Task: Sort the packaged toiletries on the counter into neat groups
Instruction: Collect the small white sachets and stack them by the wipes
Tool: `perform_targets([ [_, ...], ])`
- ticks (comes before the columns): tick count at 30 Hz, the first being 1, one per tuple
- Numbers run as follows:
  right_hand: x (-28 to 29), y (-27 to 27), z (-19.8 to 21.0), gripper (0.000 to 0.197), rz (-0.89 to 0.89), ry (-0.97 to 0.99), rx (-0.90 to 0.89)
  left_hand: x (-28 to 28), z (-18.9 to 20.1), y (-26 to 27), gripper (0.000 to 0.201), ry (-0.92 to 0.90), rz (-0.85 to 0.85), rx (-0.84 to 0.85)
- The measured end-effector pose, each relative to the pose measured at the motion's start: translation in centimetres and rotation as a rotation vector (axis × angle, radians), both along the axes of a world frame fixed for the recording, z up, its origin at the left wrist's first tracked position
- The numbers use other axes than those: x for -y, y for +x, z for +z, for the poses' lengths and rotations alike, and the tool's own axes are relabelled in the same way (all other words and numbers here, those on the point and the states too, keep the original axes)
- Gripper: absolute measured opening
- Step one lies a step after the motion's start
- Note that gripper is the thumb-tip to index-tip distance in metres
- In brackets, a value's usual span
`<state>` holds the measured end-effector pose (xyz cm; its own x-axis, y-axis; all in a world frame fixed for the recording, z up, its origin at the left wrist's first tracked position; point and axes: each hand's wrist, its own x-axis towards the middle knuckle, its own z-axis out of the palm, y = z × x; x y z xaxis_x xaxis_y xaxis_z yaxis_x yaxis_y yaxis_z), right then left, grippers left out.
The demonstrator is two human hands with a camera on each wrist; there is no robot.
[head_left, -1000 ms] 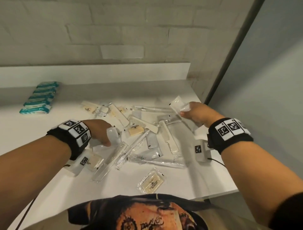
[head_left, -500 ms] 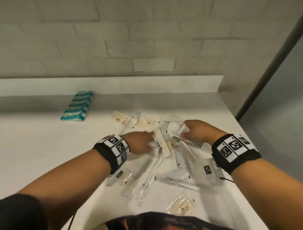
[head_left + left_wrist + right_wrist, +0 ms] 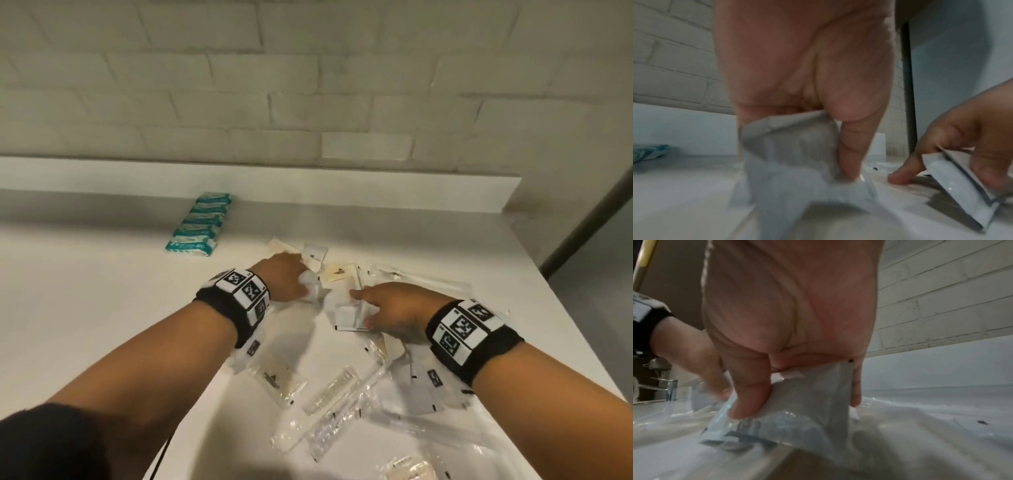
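A loose heap of clear and white toiletry packets (image 3: 342, 387) lies on the white counter (image 3: 102, 308). My left hand (image 3: 287, 281) grips a crumpled white packet (image 3: 793, 146) at the heap's far side, thumb pressed on it. Just to its right, my right hand (image 3: 394, 308) holds a flat white sachet (image 3: 347, 317) between thumb and fingers; in the right wrist view the sachet (image 3: 809, 402) stands tilted on the heap. A packaged comb (image 3: 330, 390) and a beige soap packet (image 3: 284, 380) lie nearer me.
A neat row of teal packets (image 3: 200, 226) sits at the back left by the raised ledge (image 3: 239, 181). The counter's right edge (image 3: 565, 325) drops off beside my right wrist. A brick wall stands behind.
Both hands moved toward each other and to the far side of the heap. The left hand went forward with its white packet; the right hand lowered its sachet onto the heap.
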<state>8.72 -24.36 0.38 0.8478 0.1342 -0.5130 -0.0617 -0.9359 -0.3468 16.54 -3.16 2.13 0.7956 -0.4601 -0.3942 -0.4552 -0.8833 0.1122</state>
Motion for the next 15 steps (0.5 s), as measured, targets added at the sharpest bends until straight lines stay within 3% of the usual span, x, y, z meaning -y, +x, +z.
perform_targets([
  [4,1.2,0.2,0.2,0.066,-0.037,-0.041,0.04,-0.9,-0.3,0.4,0.031,0.03,0.02,-0.124],
  [7,1.7,0.3,0.1,0.065,-0.043,-0.015,0.049,-1.0,0.3,2.2,0.031,-0.031,0.002,0.012],
  [11,1.7,0.5,-0.1,0.068,-0.014,-0.041,0.038,-0.7,-0.3,4.6,0.053,0.208,-0.108,0.099],
  [15,2.1,0.5,-0.3,0.07,-0.012,-0.041,0.023,-1.7,0.2,5.2,0.046,0.161,-0.049,0.034],
])
